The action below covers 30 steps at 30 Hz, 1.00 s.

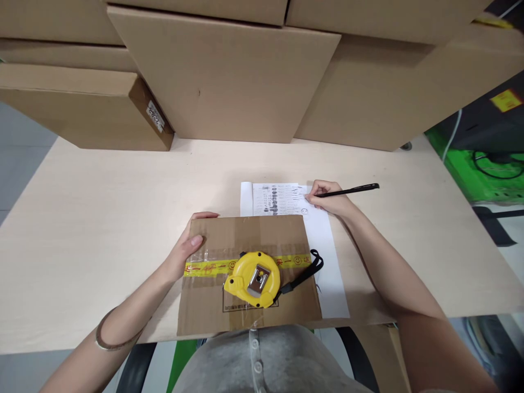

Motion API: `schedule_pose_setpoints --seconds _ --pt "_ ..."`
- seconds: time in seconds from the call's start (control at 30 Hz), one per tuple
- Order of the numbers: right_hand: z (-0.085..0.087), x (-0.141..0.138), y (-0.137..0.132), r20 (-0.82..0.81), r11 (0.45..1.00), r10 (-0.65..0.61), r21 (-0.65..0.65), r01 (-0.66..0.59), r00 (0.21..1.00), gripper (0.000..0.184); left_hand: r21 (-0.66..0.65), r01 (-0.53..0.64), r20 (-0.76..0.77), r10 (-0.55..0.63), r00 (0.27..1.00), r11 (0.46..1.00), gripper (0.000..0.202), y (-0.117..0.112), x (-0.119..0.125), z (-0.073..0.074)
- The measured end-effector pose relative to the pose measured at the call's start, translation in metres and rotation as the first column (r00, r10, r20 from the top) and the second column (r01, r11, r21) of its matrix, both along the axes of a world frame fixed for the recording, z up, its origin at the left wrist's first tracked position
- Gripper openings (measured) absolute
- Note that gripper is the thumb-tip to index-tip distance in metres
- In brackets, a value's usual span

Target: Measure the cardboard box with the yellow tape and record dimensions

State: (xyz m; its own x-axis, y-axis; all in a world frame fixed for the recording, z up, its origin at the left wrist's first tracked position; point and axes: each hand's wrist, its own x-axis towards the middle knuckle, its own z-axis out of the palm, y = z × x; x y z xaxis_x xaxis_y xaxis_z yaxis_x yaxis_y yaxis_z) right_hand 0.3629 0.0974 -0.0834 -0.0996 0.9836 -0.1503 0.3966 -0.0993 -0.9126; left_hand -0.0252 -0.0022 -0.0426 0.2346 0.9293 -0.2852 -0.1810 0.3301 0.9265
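My left hand [189, 245] grips the left edge of a small cardboard box [245, 234], its thumb on top and its fingers behind the far corner. Yellow printed tape [210, 268] runs across the box. On top of it rests a yellow tape measure [241, 279] with a black wrist strap [303, 275]. A black pen [356, 190] is pinched in my right hand [329, 197], its tip end at the paper. Partly under the box lies a white sheet of paper [327, 262] bearing a printed and handwritten list [276, 199].
Large cardboard boxes [233, 76] stand along the back of the pale table [102, 218]. A flatter box [94, 117] with a white label is at the back left. Off the right side are a green surface [462, 169] and a black cable [497, 164].
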Motion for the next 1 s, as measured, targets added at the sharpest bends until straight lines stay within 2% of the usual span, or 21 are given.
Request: schedule_pose_setpoints --seconds 0.37,0.5,0.63,0.73,0.87,1.0 --pt "0.001 -0.002 0.0 0.046 1.0 0.001 0.018 -0.002 0.999 0.03 -0.034 0.007 -0.003 -0.008 1.0 0.999 0.058 0.0 0.0 0.003" --pt "0.004 -0.001 0.001 0.133 0.998 0.055 -0.002 -0.056 0.99 0.033 -0.035 0.008 0.008 -0.008 1.0 0.999 0.057 0.0 0.0 0.0" --pt "0.014 0.0 -0.001 0.287 0.992 0.128 -0.039 -0.122 0.949 0.042 -0.02 0.007 0.008 -0.007 1.0 1.0 0.057 0.0 0.0 0.0" --pt "0.023 -0.005 -0.007 0.47 0.987 0.162 -0.068 -0.148 0.867 0.052 0.001 0.011 0.002 -0.011 1.0 1.0 0.059 0.0 0.0 0.0" --pt "0.032 -0.021 -0.016 0.738 0.98 0.193 -0.107 -0.17 0.646 0.054 0.06 0.026 -0.032 -0.024 0.999 0.998 0.056 0.001 -0.003 -0.006" --pt "0.048 -0.037 -0.023 0.873 0.982 0.174 -0.115 -0.153 0.456 0.047 0.214 0.046 -0.101 -0.024 0.995 0.976 0.057 0.008 -0.009 -0.016"
